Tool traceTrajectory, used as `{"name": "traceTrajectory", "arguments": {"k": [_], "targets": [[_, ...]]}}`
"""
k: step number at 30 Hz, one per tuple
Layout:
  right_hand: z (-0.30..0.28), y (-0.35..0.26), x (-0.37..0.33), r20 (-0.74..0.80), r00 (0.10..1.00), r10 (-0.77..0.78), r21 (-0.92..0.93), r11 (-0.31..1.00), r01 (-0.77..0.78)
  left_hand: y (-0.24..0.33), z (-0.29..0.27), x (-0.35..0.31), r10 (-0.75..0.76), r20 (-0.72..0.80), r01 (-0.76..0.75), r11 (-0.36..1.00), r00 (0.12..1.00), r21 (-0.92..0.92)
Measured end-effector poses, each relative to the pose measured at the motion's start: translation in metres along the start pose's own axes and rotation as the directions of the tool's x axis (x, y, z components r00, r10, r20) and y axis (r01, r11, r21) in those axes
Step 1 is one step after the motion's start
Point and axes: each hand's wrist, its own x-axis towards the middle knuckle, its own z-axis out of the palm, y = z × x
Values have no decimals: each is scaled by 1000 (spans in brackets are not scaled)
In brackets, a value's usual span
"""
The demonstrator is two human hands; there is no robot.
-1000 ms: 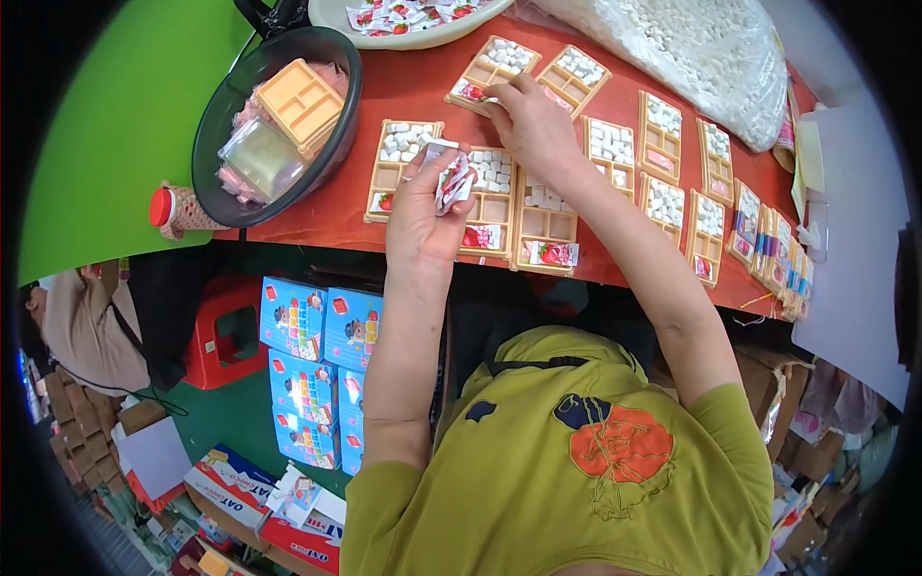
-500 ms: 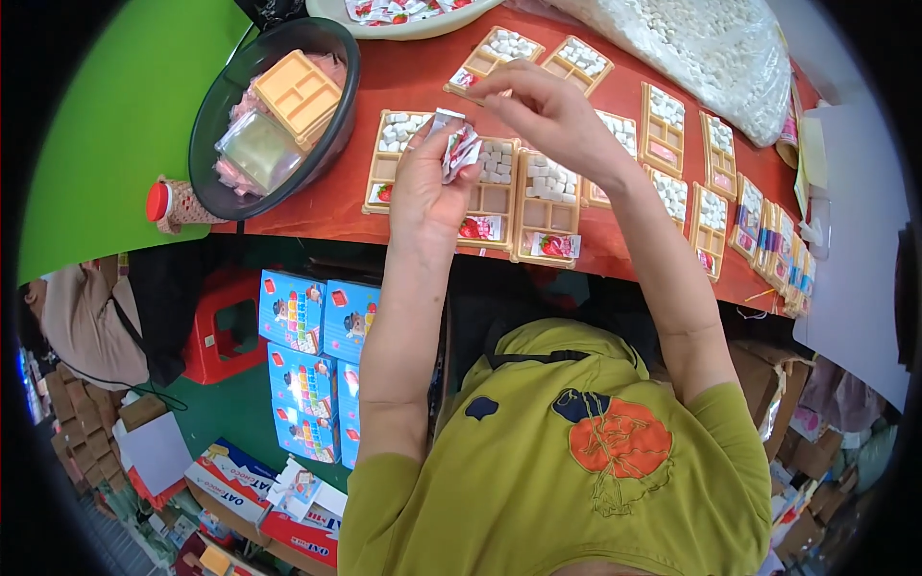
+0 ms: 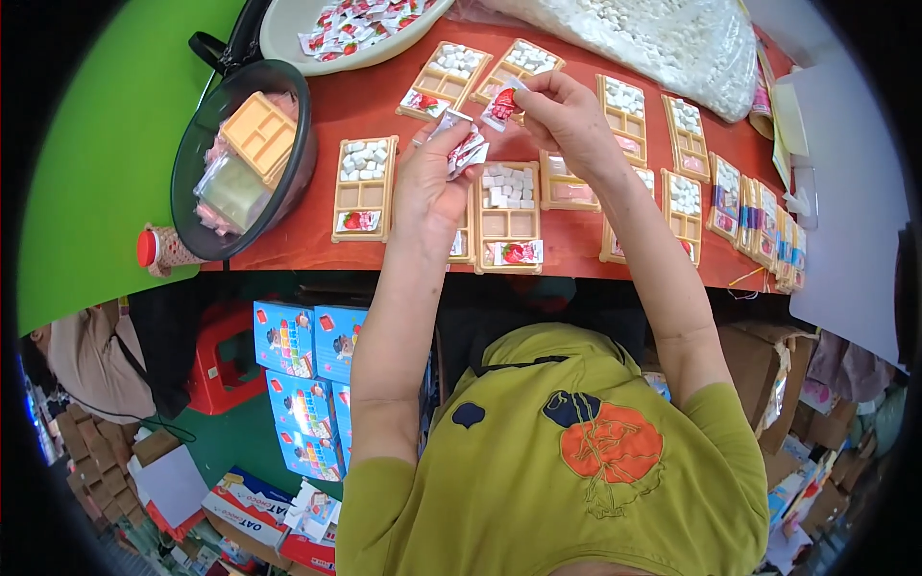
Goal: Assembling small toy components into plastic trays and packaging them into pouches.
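Sachets sit clamped in left hand fingers, while right hand fingertips pinch one sachet above trays

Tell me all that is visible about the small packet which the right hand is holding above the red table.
The small packet is a flat sachet, white with red fruit print, seemingly glossy plastic film. The right hand pinches it by one edge between thumb and fingertips, so it hangs tilted over a tan tray of white pieces, above the red table. Close beside it, the left hand holds a bunch of similar packets. I cannot tell whether the two touch.
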Motion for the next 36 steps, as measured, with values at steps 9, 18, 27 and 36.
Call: {"name": "traceTrajectory", "arguments": {"k": [9,18,27,36], "targets": [[-12,25,29,-247,959,-138,-82,989,121,0,12,7,16,-56,-13,998,998,63],[-8,38,32,-262,945,-193,-298,948,111,-10,35,36,-20,-54,27,991,998,134],[5,30,28,-287,953,-103,-109,991,74,-15,37,49,-54,-29,57,990,998,131],[-11,20,21,-211,962,-173,-581,814,19,-11,18,52,24,-63,-18,995,998,95]]}}
